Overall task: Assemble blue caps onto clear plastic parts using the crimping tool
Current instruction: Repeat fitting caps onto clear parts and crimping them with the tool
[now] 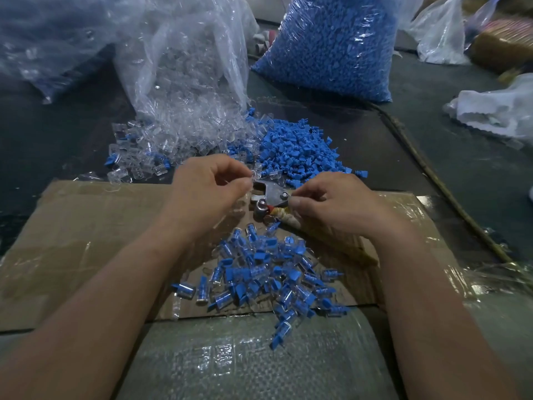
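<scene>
Left hand (pixel 207 186) pinches clear part (pixel 252 174) at tool (pixel 272 195) mouth, ready for crimping; right hand (pixel 331 204) curled round tool handle, steadying.

Crimping tool (pixel 274 194) dull grey metal; blue caps (pixel 300 151) matt plastic; cardboard (pixel 95 226) glossy-taped.

Loose blue caps (pixel 300 151) heaped right of clear parts (pixel 161 145) — metal crimping tool (pixel 274 194) just nearer.
</scene>
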